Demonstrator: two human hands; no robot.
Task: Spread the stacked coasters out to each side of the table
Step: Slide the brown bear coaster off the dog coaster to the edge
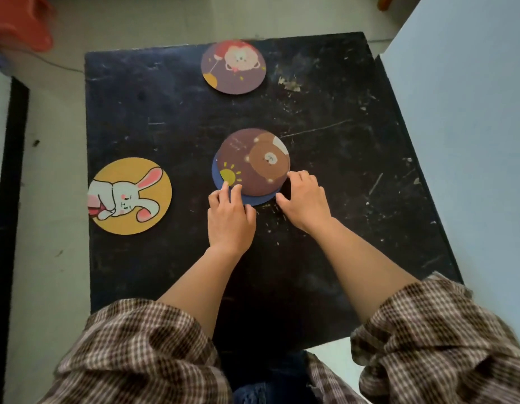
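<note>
Two round coasters lie stacked at the middle of the black table (153, 118): a brown bear coaster (254, 161) on top, shifted up and right off a blue coaster (216, 177) whose rim shows at left and front. My left hand (231, 214) has its fingertips on the stack's near-left edge, touching both coasters. My right hand (303, 199) touches the bear coaster's near-right edge with thumb and fingers. A yellow rabbit coaster (130, 196) sits at the table's left edge. A purple coaster (233, 67) with a pink animal sits at the far edge.
A white wall or panel (468, 126) stands close along the table's right side. Grey floor (54, 126) lies to the left, with a red object (20, 21) at the far left corner. The right half of the table carries only scratches.
</note>
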